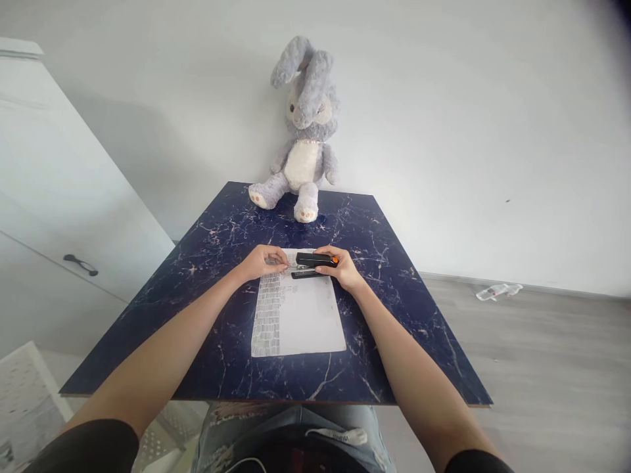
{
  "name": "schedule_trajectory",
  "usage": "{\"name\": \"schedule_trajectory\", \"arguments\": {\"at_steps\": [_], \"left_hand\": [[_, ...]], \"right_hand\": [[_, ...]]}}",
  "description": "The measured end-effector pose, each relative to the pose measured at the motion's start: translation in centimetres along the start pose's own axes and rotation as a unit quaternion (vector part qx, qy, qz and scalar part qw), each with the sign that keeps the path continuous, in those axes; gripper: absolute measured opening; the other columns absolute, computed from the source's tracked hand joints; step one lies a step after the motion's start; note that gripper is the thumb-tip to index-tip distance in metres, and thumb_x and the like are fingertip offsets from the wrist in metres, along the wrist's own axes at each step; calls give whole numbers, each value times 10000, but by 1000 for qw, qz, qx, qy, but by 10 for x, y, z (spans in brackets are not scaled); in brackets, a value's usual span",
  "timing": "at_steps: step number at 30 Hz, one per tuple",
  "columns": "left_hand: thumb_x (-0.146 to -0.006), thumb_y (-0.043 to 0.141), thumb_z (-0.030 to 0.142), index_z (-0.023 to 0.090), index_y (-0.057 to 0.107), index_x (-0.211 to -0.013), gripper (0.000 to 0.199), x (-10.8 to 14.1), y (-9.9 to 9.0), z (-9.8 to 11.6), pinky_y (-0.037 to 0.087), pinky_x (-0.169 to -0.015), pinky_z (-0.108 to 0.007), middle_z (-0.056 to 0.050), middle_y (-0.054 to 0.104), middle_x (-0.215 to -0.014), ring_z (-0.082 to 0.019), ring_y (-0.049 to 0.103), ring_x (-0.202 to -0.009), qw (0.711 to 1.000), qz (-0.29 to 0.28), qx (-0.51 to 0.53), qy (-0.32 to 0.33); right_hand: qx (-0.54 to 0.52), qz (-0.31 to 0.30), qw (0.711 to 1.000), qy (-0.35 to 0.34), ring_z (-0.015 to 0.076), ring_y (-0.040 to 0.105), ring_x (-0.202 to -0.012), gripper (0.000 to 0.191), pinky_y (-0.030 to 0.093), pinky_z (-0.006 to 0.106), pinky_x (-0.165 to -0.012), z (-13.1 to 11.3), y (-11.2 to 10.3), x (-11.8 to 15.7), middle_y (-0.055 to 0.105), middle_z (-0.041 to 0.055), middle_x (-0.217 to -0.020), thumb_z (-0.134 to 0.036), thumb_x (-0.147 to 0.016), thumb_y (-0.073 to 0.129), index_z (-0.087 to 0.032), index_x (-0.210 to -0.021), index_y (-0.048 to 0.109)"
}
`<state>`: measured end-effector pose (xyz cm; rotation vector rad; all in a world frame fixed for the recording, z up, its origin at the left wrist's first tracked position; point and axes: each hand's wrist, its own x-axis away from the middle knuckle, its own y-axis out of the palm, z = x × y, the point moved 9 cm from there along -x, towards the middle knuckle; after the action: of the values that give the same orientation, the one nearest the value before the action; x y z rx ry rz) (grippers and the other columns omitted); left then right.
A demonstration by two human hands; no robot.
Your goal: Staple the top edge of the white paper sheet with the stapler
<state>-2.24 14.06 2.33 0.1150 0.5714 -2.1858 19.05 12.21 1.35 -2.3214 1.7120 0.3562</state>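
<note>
A black stapler (309, 260) with an orange spot at its rear is in my right hand (341, 266), thumb below and fingers above. Its top arm is raised apart from the base, and a metal part shows between them. My left hand (266, 261) is closed in a pinch at the stapler's front end. Whatever sits between those fingertips is too small to make out. Both hands are over the far end of a white sheet of paper (310, 322), which has a grey brick-like pattern down its left side.
The paper lies on a dark blue marble-patterned table (379, 263). At its far edge a grey plush rabbit (302, 161) sits against the wall. A white cabinet (64, 197) stands on the left. Clear plastic packaging (497, 292) lies on the floor at right.
</note>
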Motion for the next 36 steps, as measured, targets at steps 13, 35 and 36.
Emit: {"name": "schedule_trajectory", "arguments": {"at_steps": [13, 35, 36], "left_hand": [[-744, 888, 315, 148, 763, -841, 230, 0, -7, 3, 608, -735, -277, -77, 799, -824, -182, 766, -741, 998, 42, -34, 9], [-737, 878, 340, 146, 716, -755, 254, -3, 1, 6, 544, -648, -228, -33, 738, -696, -126, 677, -612, 997, 47, -65, -4], [-740, 877, 341, 146, 717, -758, 253, -3, 1, 6, 541, -645, -227, -33, 739, -695, -125, 675, -610, 997, 48, -64, -5]], "right_hand": [[18, 9, 1000, 9, 218, 700, -870, 482, 559, 353, -822, 2, -1, 0, 755, 33, -1015, -433, -686, 934, -237, -1086, 751], [56, -43, 998, -5, 233, 696, -919, 454, 557, 361, -854, -9, 12, 0, 739, 46, -1038, -436, -715, 919, -229, -1082, 749], [56, -43, 997, -7, 232, 695, -920, 449, 555, 359, -854, -9, 12, 0, 738, 46, -1040, -431, -721, 917, -230, -1085, 749]]}}
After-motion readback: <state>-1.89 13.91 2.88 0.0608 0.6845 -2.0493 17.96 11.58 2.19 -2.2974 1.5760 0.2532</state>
